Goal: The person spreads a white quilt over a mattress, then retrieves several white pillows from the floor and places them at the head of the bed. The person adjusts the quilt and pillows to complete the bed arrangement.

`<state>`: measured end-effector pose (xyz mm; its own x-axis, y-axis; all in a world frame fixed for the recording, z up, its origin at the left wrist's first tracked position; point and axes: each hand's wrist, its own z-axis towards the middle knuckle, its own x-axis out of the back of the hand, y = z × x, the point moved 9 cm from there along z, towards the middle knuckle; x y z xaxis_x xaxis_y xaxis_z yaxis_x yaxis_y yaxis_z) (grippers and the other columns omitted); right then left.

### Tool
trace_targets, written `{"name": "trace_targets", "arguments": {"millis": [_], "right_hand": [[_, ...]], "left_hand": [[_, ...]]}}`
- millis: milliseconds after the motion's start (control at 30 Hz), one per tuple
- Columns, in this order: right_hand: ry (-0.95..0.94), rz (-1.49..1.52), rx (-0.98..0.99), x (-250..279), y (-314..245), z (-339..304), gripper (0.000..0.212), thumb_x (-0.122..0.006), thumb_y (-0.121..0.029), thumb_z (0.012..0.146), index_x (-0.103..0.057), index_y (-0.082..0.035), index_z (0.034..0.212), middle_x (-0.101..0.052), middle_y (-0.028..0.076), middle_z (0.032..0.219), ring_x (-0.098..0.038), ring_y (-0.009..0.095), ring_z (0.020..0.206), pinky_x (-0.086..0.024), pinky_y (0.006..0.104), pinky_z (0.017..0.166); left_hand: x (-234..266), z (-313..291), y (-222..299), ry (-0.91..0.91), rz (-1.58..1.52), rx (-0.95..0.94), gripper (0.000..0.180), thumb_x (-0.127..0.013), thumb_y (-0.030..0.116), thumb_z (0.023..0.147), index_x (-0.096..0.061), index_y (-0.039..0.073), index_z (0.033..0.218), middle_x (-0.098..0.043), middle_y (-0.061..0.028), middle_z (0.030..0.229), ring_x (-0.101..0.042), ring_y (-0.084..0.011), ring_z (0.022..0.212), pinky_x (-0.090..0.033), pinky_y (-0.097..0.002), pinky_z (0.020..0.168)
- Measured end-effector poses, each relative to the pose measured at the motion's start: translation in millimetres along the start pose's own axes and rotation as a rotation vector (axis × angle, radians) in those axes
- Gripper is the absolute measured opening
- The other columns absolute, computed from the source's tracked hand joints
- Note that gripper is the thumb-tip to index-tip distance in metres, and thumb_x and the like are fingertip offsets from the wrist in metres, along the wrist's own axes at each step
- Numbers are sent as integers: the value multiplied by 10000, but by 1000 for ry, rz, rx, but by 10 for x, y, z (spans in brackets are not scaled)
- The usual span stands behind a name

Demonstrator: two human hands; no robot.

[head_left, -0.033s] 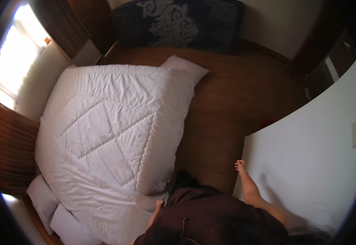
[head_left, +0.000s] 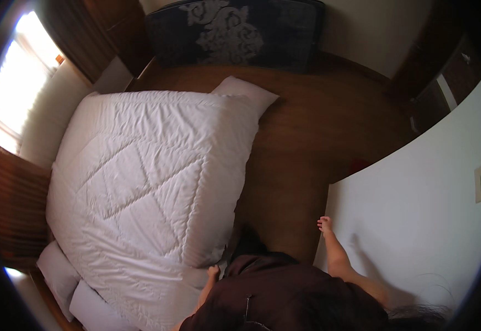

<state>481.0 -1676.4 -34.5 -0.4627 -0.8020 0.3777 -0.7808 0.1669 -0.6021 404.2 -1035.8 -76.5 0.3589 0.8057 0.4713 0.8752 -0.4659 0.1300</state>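
Note:
A white quilted comforter (head_left: 141, 171) covers the bed on the left, with stitched diamond lines and wrinkles. My left hand (head_left: 213, 272) is low beside my body, right at the comforter's near right edge. Its fingers are mostly turned out of sight, and whether they touch the cloth does not show. My right hand (head_left: 324, 223) is held out to the right at the end of a stretched arm, near the edge of the white wall. Its fingers are loosely bent and apart, with nothing seen in them.
White pillows (head_left: 100, 309) lie at the lower left, and another pillow (head_left: 254, 95) sticks out at the bed's far right corner. A dark patterned panel (head_left: 229, 36) leans at the back. Wooden floor (head_left: 306, 127) runs between the bed and the white wall (head_left: 417, 204).
The bed and room have shifted very slightly in the picture. My left hand is a touch higher beside the comforter; my right hand stays about where it was.

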Motion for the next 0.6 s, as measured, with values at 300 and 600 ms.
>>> {"name": "trace_targets", "arguments": {"millis": [300,600], "right_hand": [[-292,-198,-1,-243,-6,472,105,-515,-112,764,-549,-103,863,-589,15,704,-544,112,544,-433,272,446],[-245,135,78,-22,-1041,2212,212,-485,-189,814,-543,-36,948,-568,61,777,-555,146,697,-454,292,589]], "left_hand": [[-383,414,2938,-344,-272,-33,266,-440,271,807,-539,106,991,-557,-20,973,-538,-193,862,-403,-370,713],[-1118,974,6361,-238,423,-640,206,-473,256,796,-586,144,928,-585,7,909,-556,-170,825,-427,-326,645]]}}
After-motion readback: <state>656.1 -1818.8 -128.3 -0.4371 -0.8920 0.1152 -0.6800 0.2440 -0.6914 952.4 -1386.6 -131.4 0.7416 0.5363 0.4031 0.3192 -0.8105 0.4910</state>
